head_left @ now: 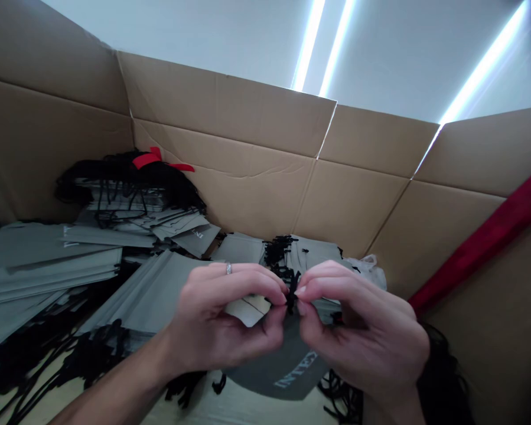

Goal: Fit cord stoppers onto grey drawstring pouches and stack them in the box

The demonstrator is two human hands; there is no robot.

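Note:
A grey pouch [265, 375] with white lettering hangs below my hands, tilted. Its black drawstring cord [293, 289] runs up between my fingertips. My left hand [230, 319], with a ring on one finger, is closed in a pinch on the cord from the left. From the right, my right hand [367, 330] pinches the same cord, its fingertips almost touching the left ones. My fingers partly hide the cord, so I cannot tell whether it is knotted.
Stacks of grey pouches [48, 260] with black cords lie to the left. Behind them, a bundle of black cords [101, 168] carries a red strip [147, 158]. Cardboard walls [247, 136] surround the surface. A clear plastic bag [371, 268] and a red band [482, 242] are at the right.

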